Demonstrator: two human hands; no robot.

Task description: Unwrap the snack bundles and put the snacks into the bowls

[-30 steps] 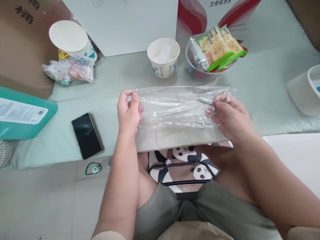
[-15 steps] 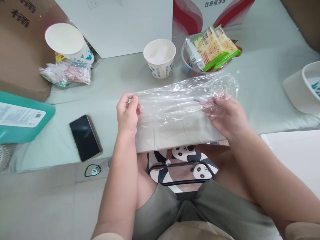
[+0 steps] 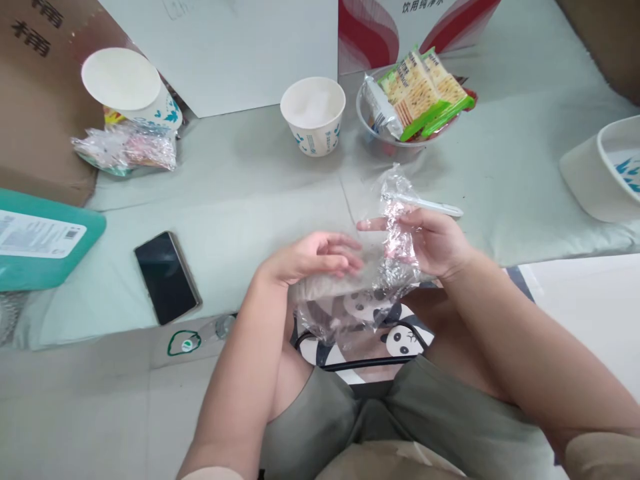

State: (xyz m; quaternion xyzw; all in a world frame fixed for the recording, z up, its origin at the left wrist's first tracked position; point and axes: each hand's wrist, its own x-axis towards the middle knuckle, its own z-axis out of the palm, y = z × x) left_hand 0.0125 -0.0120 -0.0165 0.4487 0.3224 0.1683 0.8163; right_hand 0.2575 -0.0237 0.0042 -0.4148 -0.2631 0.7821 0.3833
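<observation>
My right hand (image 3: 434, 241) grips a crumpled clear plastic bag (image 3: 399, 250), which hangs down past the table's front edge. To the left of it, my left hand (image 3: 315, 257) is slightly blurred, its fingers apart and pointing at the bag, holding nothing. Behind my right hand lies a white pen-like stick (image 3: 435, 205) on the table. Farther back stand a white paper cup (image 3: 314, 120) and a clear bowl (image 3: 400, 148) heaped with biscuit packets (image 3: 417, 97).
A black phone (image 3: 167, 277) lies at the left, near a teal container (image 3: 50, 243). Another paper cup (image 3: 123, 80) and crinkled wrappers (image 3: 127, 148) are at the back left. A white tub (image 3: 583, 177) stands at the right. Boxes (image 3: 225, 53) line the back.
The bag was stretched between both hands; now my left hand has let go and sits lower. The bag hangs bunched from my right hand, and the white stick has come into view.
</observation>
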